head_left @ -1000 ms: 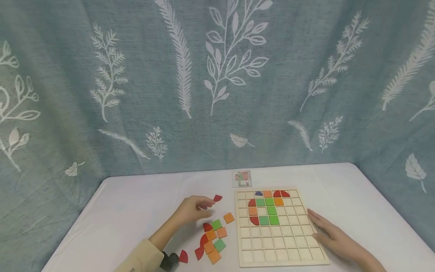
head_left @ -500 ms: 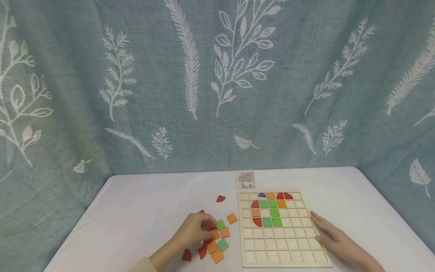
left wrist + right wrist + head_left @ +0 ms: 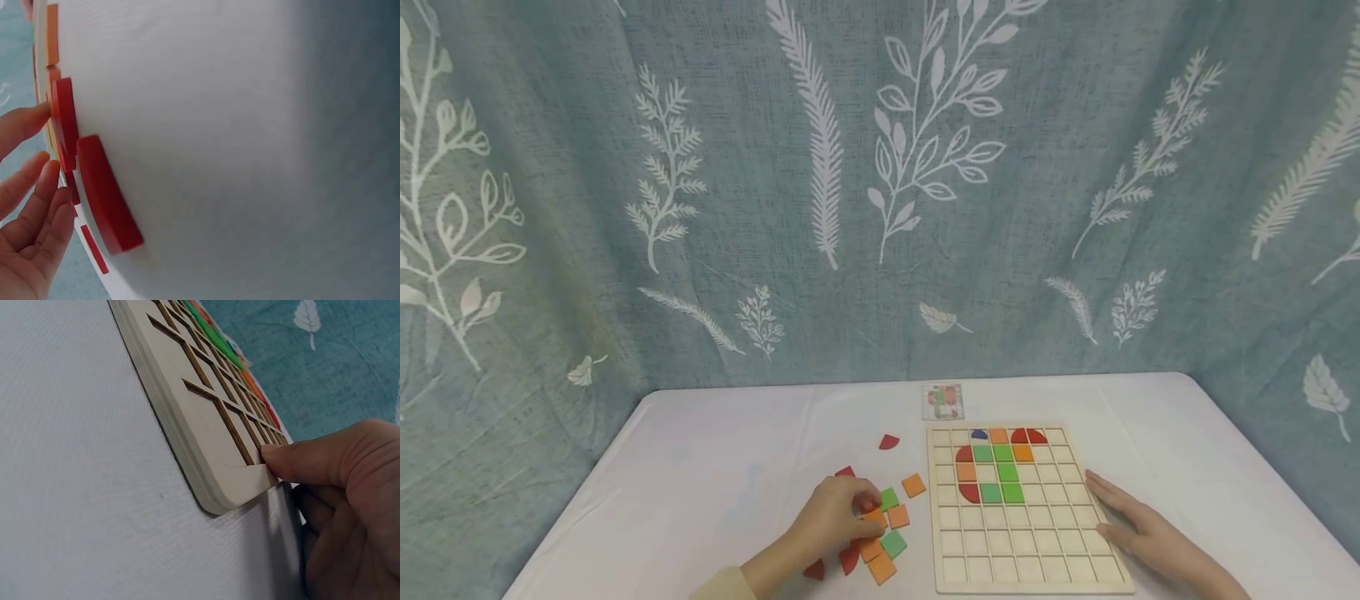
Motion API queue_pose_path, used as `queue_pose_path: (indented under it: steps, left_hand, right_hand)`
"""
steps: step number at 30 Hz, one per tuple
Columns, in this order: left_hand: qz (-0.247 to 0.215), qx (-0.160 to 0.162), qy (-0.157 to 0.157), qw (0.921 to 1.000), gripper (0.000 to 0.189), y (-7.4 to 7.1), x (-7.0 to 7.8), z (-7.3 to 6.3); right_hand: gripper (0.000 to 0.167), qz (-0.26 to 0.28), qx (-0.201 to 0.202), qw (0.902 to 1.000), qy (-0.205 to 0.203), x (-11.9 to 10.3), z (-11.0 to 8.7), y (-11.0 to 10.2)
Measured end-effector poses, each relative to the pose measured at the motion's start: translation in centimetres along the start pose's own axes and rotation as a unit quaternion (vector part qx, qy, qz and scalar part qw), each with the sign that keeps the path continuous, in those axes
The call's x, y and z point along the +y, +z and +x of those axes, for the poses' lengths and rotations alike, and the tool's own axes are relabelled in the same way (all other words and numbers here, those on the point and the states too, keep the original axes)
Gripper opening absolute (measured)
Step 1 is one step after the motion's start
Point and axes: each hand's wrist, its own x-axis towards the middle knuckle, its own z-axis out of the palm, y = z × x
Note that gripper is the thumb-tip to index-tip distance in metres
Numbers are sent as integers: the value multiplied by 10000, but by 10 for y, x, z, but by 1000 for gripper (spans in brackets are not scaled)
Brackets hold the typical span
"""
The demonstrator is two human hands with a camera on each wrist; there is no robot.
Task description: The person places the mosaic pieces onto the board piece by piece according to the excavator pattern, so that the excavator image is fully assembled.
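My left hand (image 3: 838, 512) reaches into the loose tiles left of the board, thumb and fingers bent and apart. Between them shows a red quarter-circle tile (image 3: 868, 505), beside an orange square tile (image 3: 875, 521). In the left wrist view the thumb tip comes right up to a red tile (image 3: 65, 119); I cannot tell whether the fingers pinch one. My right hand (image 3: 1138, 529) lies along the right edge of the wooden grid board (image 3: 1000, 592), fingers mostly straight. In the right wrist view its thumb (image 3: 306, 459) rests on the board's rim.
Green tiles (image 3: 894, 544), orange tiles and red quarter-circles lie around the left hand. One red quarter-circle (image 3: 889, 442) sits apart, farther back. Coloured tiles fill several upper cells of the board, including a blue one (image 3: 979, 434). A pattern card (image 3: 942, 402) lies behind the board.
My left hand has drawn back from near the far red quarter-circle and come down into the tile pile. The right hand stays at the board's edge. The view has shifted slightly.
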Motion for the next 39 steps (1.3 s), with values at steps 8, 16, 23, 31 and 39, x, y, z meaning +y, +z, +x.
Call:
queue_pose_path:
  steps: [8,16,23,31,39]
  left_hand:
    - [30,185,140,9997,25,3,8,-5]
    - [-121,22,126,9998,41,4,8,-4]
    - [-341,-143,155,9992,39,5,5,0]
    - [-666,-4,-107,9977,37,-7,10,7]
    - [-576,191,159,9980,32,-20,17,13]
  right_hand:
    - [66,256,87,9993,-241,5,0,3]
    - [66,165,128,9996,-199,7,1,5]
    - [64,150,240,9988,-405,9,0,6]
    - [62,167,289,9973,-648,10,1,6]
    - [61,-21,274,9973,-675,13,1,5]
